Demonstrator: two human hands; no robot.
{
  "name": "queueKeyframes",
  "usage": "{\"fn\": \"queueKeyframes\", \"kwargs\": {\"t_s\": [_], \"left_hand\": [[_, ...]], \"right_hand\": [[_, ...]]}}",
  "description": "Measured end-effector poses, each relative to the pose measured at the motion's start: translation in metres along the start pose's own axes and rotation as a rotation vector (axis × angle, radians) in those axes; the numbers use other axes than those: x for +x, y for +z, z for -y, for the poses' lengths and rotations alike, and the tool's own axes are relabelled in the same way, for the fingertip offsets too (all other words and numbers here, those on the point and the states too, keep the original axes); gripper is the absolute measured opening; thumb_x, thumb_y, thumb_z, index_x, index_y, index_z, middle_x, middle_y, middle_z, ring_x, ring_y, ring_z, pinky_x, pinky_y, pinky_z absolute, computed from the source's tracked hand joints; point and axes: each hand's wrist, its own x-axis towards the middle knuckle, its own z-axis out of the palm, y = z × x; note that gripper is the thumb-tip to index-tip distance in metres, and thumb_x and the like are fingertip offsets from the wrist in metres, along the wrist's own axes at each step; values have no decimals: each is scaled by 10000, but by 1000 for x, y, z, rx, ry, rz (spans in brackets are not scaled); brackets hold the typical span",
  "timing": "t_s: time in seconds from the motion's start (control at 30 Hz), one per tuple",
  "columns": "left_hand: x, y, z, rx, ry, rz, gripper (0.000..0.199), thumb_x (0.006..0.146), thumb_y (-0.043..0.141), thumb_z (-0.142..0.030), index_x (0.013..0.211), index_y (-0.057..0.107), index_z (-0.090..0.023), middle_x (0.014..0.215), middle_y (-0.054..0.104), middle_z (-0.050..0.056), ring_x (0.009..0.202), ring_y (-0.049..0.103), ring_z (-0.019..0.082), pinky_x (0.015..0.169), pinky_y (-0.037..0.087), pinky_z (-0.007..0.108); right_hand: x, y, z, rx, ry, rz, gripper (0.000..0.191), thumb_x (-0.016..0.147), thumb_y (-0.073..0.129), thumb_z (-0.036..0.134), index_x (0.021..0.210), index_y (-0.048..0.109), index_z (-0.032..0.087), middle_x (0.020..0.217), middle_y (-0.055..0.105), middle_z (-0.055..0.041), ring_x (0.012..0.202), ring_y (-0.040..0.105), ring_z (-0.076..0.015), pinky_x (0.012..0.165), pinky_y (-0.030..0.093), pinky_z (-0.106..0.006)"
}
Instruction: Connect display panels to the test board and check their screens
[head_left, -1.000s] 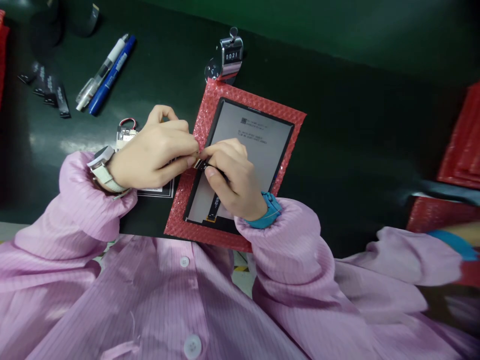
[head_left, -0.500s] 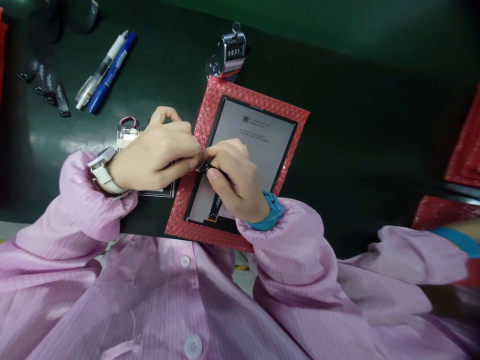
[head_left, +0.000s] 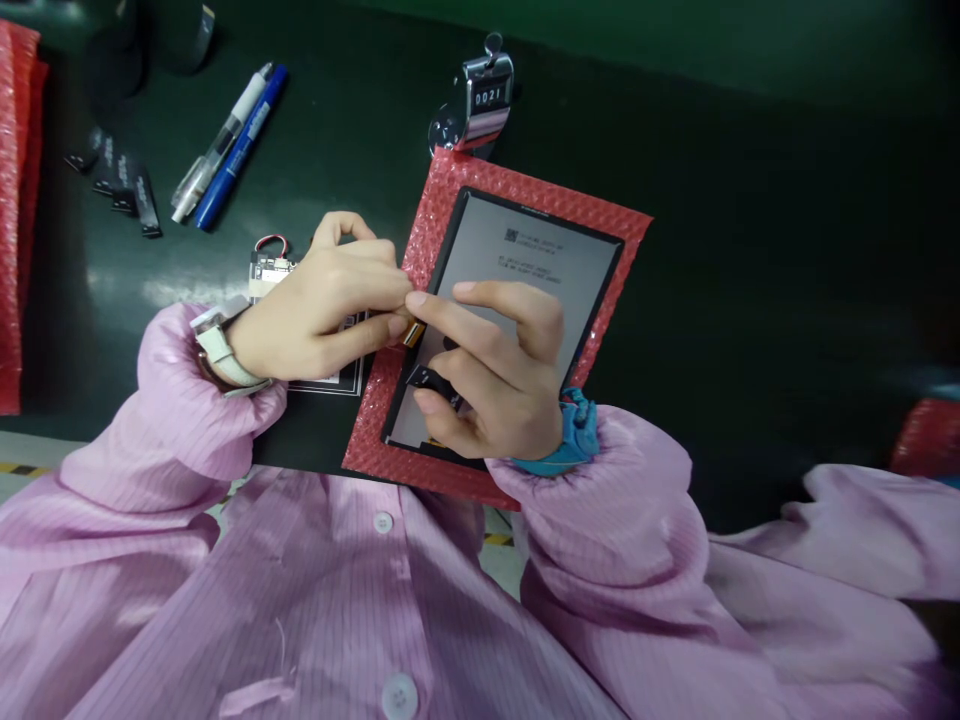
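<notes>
On the dark green bench (head_left: 750,300), a red bubble-wrap sheet (head_left: 525,178) carries a display panel (head_left: 525,250). The left hand (head_left: 322,310) has its grip closed on a small amber-edged connector (head_left: 412,333), held between its fingertips. Beside it, the right hand (head_left: 495,370) spreads open above the panel, with a black flex tab (head_left: 424,378) just inside its grip, though whether the thumb clamps it is hard to tell.

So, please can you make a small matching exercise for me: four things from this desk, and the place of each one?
Things:
1. Tally counter
2. Blue marker
3. Display panel
4. Blue wrist strap

Places:
A. Around the wrist of the right hand
B. Beside a clear-barrelled pen
C. On the red bubble-wrap pad
D. At the pad's top edge

Pairs: 1-D, 2-B, 3-C, 4-A
</notes>
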Motion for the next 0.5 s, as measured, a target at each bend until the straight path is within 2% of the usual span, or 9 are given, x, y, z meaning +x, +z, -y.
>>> {"fn": "queueKeyframes", "kwargs": {"t_s": [0.17, 0.37, 0.5], "left_hand": [[-3, -1, 3, 115, 24, 47, 326, 950, 427, -375, 701, 573, -223, 652, 590, 18, 783, 598, 227, 1038, 334, 510], [-3, -1, 3, 147, 30, 38, 325, 950, 424, -378, 710, 587, -234, 660, 606, 13, 773, 603, 228, 1029, 343, 514], [-5, -2, 4, 171, 54, -23, 338, 969, 424, -361, 701, 582, -230, 672, 629, 8, 731, 587, 214, 1003, 350, 517]], "right_hand": [[0, -3, 2, -2, 33, -40, 237, 982, 482, 338, 793, 491, 196, 1150, 643, -64, 990, 539, -216, 885, 490, -414], [-2, -6, 3, 149, 159, 21, 185, 983, 528, 301, 827, 476, 214, 1322, 602, -80, 1186, 518, -281, 1051, 426, -500], [0, -2, -2, 115, 236, -8, 196, 978, 513, 276, 802, 465, 204, 1358, 602, -113, 1257, 503, -302, 1080, 422, -555]]}}
